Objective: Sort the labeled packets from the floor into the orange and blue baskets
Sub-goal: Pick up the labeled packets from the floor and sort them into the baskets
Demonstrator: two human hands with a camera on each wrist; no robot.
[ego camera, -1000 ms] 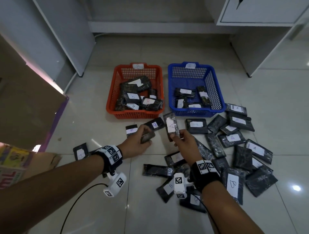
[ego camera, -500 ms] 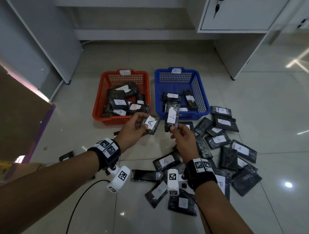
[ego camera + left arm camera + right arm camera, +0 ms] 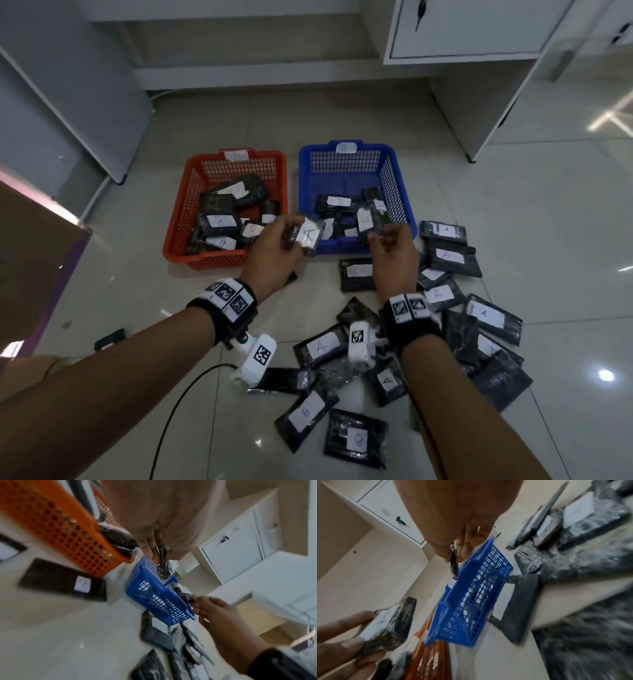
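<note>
Where packets (image 3: 484, 313) litter pale glossy tiles (image 3: 548, 212), white cabinets (image 3: 472, 31) stand.

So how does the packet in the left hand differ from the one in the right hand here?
The left-hand packet sits between the two baskets, label face up and reading A; the right-hand packet hangs over the blue basket, its label too blurred to read. The left hand grips its packet along one side; the right hand pinches its packet by the near end. Both are dark, plastic-wrapped, white-labelled.
</note>
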